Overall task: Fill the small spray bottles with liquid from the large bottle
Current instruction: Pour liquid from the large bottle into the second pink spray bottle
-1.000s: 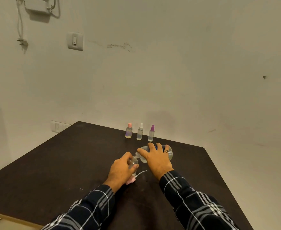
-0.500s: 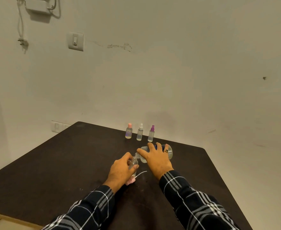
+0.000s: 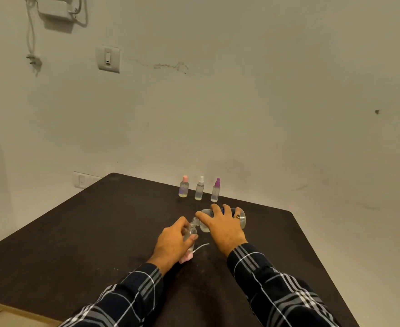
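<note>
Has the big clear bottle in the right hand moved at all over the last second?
No. The large clear plastic bottle stays tipped, its mouth at the small open bottle, just as far below the purple-capped spray bottle as before.

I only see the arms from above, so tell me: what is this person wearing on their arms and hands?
Both arms are covered to the wrist by long sleeves of a dark, navy-to-black checked shirt with white and grey lines: the left sleeve and the right sleeve. The hands are bare, without gloves. The left hand shows no jewellery; the right hand has a ring on one finger.
</note>
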